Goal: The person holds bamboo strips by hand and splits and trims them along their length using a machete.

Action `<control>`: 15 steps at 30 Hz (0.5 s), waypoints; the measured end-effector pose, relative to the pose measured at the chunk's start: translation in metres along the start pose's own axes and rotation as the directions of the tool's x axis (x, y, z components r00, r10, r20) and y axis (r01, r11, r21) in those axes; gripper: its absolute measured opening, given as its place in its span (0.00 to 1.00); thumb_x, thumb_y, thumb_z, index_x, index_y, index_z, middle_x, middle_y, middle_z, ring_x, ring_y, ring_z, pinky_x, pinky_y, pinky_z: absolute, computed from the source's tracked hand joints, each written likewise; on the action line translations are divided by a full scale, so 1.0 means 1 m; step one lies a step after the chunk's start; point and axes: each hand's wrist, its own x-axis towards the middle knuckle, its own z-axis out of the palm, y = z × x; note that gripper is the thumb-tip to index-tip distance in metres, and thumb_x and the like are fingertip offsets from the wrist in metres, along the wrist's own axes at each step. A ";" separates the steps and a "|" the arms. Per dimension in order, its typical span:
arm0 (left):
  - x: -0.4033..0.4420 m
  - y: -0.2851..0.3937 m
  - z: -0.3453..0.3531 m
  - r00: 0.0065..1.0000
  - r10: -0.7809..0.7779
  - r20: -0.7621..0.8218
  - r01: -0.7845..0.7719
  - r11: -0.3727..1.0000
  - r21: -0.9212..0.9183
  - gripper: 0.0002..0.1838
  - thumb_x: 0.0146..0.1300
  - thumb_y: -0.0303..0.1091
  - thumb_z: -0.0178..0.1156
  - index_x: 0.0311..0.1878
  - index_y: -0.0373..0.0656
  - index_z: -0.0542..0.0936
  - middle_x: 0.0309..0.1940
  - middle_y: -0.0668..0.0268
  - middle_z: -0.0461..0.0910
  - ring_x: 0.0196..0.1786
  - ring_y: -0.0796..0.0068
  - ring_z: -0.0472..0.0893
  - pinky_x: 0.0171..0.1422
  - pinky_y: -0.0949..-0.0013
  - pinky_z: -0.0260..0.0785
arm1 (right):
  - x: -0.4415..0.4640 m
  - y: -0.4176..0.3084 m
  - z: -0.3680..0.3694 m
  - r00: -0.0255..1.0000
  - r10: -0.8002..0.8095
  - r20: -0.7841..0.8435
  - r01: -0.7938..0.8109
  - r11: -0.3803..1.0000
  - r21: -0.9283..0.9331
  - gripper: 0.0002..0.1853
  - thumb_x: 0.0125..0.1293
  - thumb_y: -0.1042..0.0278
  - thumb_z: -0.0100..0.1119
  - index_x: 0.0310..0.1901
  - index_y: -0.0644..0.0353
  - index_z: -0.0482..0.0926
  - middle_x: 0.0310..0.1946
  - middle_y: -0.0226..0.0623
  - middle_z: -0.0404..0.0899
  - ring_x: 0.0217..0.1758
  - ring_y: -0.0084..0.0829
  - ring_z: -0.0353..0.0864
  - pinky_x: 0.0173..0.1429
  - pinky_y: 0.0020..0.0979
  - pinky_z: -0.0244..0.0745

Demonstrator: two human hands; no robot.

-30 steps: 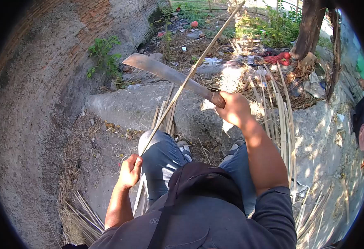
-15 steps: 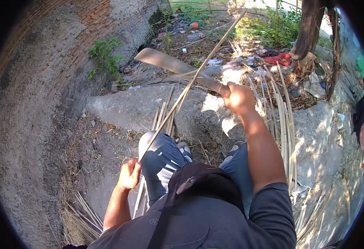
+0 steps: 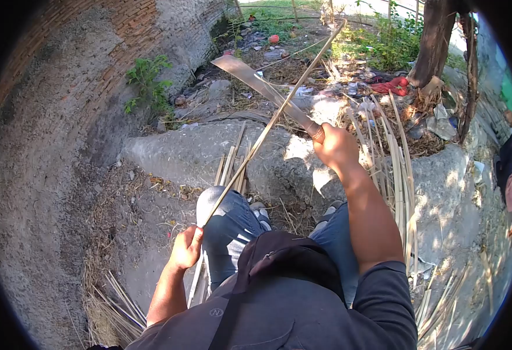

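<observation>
My left hand (image 3: 186, 248) is closed around the lower end of a long, thin bamboo strip (image 3: 256, 144), beside my left knee. The strip slants up and away to the right, across the view. In my right hand (image 3: 333, 146) is the handle of a machete (image 3: 250, 79), its wide blade pointing up and to the left. Blade and strip cross near the middle of the blade; they look to be in contact there. The fingers of my right hand are wrapped round the handle, which is mostly hidden.
A low concrete ledge (image 3: 168, 149) runs in front of my feet. Bamboo strips (image 3: 399, 175) lean over it on the right, and more strips (image 3: 119, 306) lie at lower left. A rough wall (image 3: 40, 151) rises on the left. Beyond are a tree trunk (image 3: 434, 46) and a red cloth (image 3: 389, 86).
My right hand has come slightly down, and the machete's blade has tilted to a steeper angle, its tip shifting right and up. My left hand still holds the strip in about the same place.
</observation>
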 end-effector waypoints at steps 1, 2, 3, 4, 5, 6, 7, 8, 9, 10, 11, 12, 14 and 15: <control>0.001 0.003 0.002 1.000 -0.003 0.002 0.003 1.000 -0.010 0.30 0.83 0.55 0.45 0.33 0.37 0.74 0.23 0.60 0.74 0.29 0.67 0.72 0.37 0.60 0.67 | -0.004 -0.006 0.002 0.999 -0.048 0.018 0.047 0.999 0.016 0.12 0.61 0.57 0.65 0.43 0.53 0.83 0.33 0.46 0.87 0.40 0.54 0.87 0.48 0.52 0.81; 0.004 0.008 0.003 1.000 -0.003 0.003 0.003 1.000 -0.021 0.30 0.82 0.55 0.46 0.33 0.35 0.75 0.23 0.56 0.75 0.29 0.61 0.75 0.38 0.57 0.69 | -0.008 -0.012 0.003 0.995 -0.096 0.033 0.095 0.995 0.031 0.11 0.60 0.58 0.66 0.41 0.53 0.83 0.32 0.46 0.86 0.39 0.54 0.86 0.46 0.52 0.81; 0.007 0.013 0.004 1.000 -0.001 0.003 0.001 0.999 -0.032 0.31 0.82 0.56 0.46 0.34 0.34 0.75 0.24 0.51 0.77 0.29 0.55 0.77 0.39 0.55 0.70 | -0.013 -0.017 0.008 0.968 -0.250 -0.026 0.248 0.968 -0.043 0.11 0.58 0.60 0.67 0.40 0.52 0.82 0.29 0.44 0.86 0.38 0.51 0.87 0.47 0.50 0.82; 0.010 0.015 0.005 0.999 0.033 0.000 -0.033 0.999 -0.035 0.31 0.82 0.56 0.46 0.34 0.34 0.75 0.24 0.51 0.76 0.29 0.57 0.77 0.38 0.56 0.70 | -0.016 -0.021 0.011 0.939 -0.344 0.023 0.345 0.934 -0.092 0.11 0.57 0.61 0.68 0.40 0.52 0.82 0.29 0.43 0.86 0.37 0.49 0.88 0.47 0.48 0.82; 0.011 0.014 0.007 1.000 0.023 0.003 -0.023 0.999 -0.038 0.31 0.82 0.56 0.46 0.34 0.34 0.75 0.24 0.51 0.76 0.29 0.57 0.77 0.38 0.56 0.70 | -0.018 -0.026 0.014 0.899 -0.432 0.075 0.438 0.889 -0.135 0.11 0.55 0.61 0.69 0.39 0.52 0.82 0.29 0.41 0.87 0.36 0.47 0.89 0.47 0.47 0.82; 0.013 0.011 0.008 1.000 0.014 0.006 -0.013 0.999 -0.041 0.30 0.82 0.55 0.47 0.34 0.34 0.75 0.23 0.51 0.76 0.29 0.57 0.77 0.38 0.56 0.70 | -0.020 -0.031 0.015 0.874 -0.458 0.164 0.485 0.848 -0.215 0.12 0.53 0.63 0.70 0.38 0.52 0.82 0.29 0.39 0.87 0.36 0.43 0.89 0.48 0.42 0.80; 0.014 0.009 0.009 1.000 0.004 0.008 -0.004 0.999 -0.043 0.30 0.81 0.55 0.48 0.34 0.35 0.75 0.23 0.51 0.76 0.29 0.57 0.77 0.38 0.56 0.70 | -0.018 -0.028 0.015 0.850 -0.514 0.112 0.526 0.821 -0.222 0.09 0.54 0.64 0.68 0.37 0.51 0.82 0.28 0.38 0.86 0.35 0.42 0.89 0.48 0.42 0.79; 0.011 0.008 0.007 0.999 0.039 0.001 -0.039 0.999 -0.013 0.30 0.81 0.55 0.49 0.34 0.35 0.75 0.23 0.51 0.76 0.29 0.56 0.77 0.38 0.55 0.70 | -0.016 -0.022 0.017 0.820 -0.569 0.061 0.566 0.792 -0.229 0.07 0.55 0.65 0.66 0.36 0.51 0.82 0.27 0.37 0.86 0.35 0.41 0.89 0.49 0.41 0.78; 0.005 0.008 0.003 0.997 0.074 -0.006 -0.074 0.997 0.020 0.29 0.81 0.55 0.49 0.34 0.35 0.75 0.23 0.51 0.75 0.29 0.56 0.77 0.38 0.55 0.70 | -0.013 -0.014 0.020 0.785 -0.620 0.008 0.603 0.761 -0.239 0.05 0.56 0.66 0.65 0.35 0.50 0.82 0.26 0.35 0.86 0.35 0.39 0.89 0.49 0.40 0.76; -0.001 0.005 -0.002 0.994 0.109 -0.014 -0.109 0.993 0.053 0.29 0.80 0.55 0.50 0.34 0.35 0.76 0.23 0.51 0.75 0.29 0.55 0.77 0.37 0.55 0.70 | -0.003 0.004 0.026 0.763 -0.634 -0.125 0.599 0.766 -0.233 0.04 0.54 0.66 0.65 0.32 0.50 0.82 0.23 0.35 0.84 0.31 0.39 0.87 0.47 0.39 0.76; -0.010 -0.007 -0.010 0.997 0.081 0.012 -0.081 0.994 0.067 0.29 0.80 0.55 0.51 0.34 0.35 0.76 0.24 0.51 0.76 0.29 0.54 0.78 0.37 0.55 0.70 | 0.005 0.018 0.024 0.785 -0.579 -0.222 0.552 0.815 -0.175 0.04 0.54 0.66 0.66 0.32 0.51 0.81 0.21 0.37 0.82 0.29 0.42 0.86 0.45 0.41 0.76; -0.020 -0.024 -0.021 0.998 0.052 0.039 -0.055 0.995 0.080 0.29 0.80 0.55 0.52 0.34 0.35 0.76 0.24 0.51 0.76 0.29 0.53 0.78 0.38 0.55 0.70 | 0.008 0.023 0.007 0.882 -0.435 -0.182 0.404 0.896 -0.182 0.05 0.57 0.63 0.67 0.32 0.52 0.82 0.22 0.40 0.83 0.30 0.46 0.86 0.42 0.47 0.77; -0.034 -0.029 -0.026 0.998 0.040 0.047 -0.043 0.997 0.060 0.29 0.80 0.55 0.52 0.32 0.36 0.75 0.23 0.59 0.74 0.29 0.65 0.74 0.40 0.59 0.69 | 0.020 0.042 0.007 0.957 -0.173 -0.232 0.170 0.985 -0.032 0.12 0.64 0.55 0.66 0.33 0.55 0.83 0.26 0.44 0.85 0.34 0.51 0.87 0.40 0.54 0.78; -0.034 -0.024 -0.027 0.998 0.028 0.060 -0.033 0.995 0.091 0.29 0.80 0.56 0.52 0.32 0.36 0.76 0.23 0.56 0.75 0.30 0.60 0.76 0.39 0.57 0.70 | 0.021 0.047 0.011 0.970 -0.073 -0.233 0.070 0.997 -0.022 0.15 0.66 0.51 0.65 0.33 0.56 0.84 0.28 0.45 0.86 0.35 0.51 0.87 0.40 0.55 0.79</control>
